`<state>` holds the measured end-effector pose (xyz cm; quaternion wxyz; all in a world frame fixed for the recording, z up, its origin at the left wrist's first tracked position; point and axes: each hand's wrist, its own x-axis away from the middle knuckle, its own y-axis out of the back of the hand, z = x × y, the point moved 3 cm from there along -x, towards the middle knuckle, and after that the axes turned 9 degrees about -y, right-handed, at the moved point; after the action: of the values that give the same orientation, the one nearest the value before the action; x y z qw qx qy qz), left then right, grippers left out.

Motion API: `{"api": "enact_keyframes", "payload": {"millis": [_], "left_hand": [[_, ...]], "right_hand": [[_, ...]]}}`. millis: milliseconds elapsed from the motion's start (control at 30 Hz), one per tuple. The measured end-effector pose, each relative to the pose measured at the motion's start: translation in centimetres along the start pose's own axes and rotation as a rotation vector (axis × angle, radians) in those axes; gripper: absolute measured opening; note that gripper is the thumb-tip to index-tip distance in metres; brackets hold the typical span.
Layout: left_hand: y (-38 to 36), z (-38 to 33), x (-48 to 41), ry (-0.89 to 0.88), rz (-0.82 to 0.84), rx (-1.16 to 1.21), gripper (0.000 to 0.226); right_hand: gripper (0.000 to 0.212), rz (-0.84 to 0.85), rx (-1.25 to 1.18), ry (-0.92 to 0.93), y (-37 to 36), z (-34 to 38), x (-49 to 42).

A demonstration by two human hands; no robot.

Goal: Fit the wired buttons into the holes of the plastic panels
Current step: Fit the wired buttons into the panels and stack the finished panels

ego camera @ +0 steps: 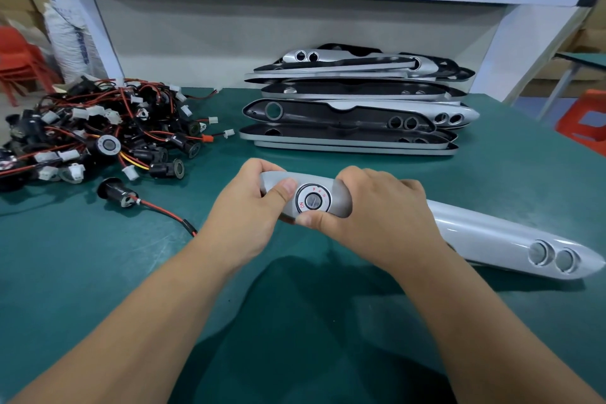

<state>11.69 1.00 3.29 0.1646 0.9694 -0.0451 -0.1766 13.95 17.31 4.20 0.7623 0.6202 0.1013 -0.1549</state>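
A round button (313, 200) sat in the hole at the left end of a silver panel (485, 233), which ran from the middle of the table (98, 272) toward its right edge. The left hand (249, 207) gripped that end and the right hand (377, 216) curled over the panel, both thumbs beside the button. A heap of wired buttons (98, 134) lay by the left edge and a stack of panels (354, 108) at the far edge.

bare green table (98, 272) lies open in front; the tangle of wired buttons (91, 131) blocks far left, stacked panels (354, 108) far right.
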Motion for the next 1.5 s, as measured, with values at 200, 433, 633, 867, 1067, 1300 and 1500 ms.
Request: {"api": "enact_keyframes", "payload": {"millis": [200, 433, 633, 867, 1067, 1300, 1500], "left_hand": [[0.5, 0.2, -0.2, -0.010, -0.002, 0.009, 0.003], [0.5, 0.2, -0.3, -0.017, 0.007, 0.133, 0.021], [0.0, 0.4, -0.3, 0.013, -0.066, 0.310, 0.039], [-1.8, 1.3, 0.2, 0.141, 0.058, 0.490, 0.057], [-2.2, 1.7, 0.1, 0.079, 0.000, 0.360, 0.041], [-2.7, 1.5, -0.1, 0.061, -0.075, 0.349, 0.051], [-2.6, 1.7, -0.4, 0.069, -0.031, 0.448, 0.047]], "right_hand": [[0.066, 0.034, -0.008, 0.046, 0.2, 0.4, -0.1], [0.057, 0.181, -0.089, 0.017, 1.0, 0.0, -0.8], [0.063, 0.336, -0.156, 0.044, 1.5, -0.7, -1.2], [0.057, 0.194, -0.122, 0.046, 1.5, -0.8, -1.6], [0.058, 0.142, -0.080, 0.073, 0.7, -0.2, -1.4], [0.061, 0.069, 0.002, 0.095, 0.8, 0.2, -1.3], [0.058, 0.166, -0.109, 0.067, 1.2, -0.5, -1.4]]}}
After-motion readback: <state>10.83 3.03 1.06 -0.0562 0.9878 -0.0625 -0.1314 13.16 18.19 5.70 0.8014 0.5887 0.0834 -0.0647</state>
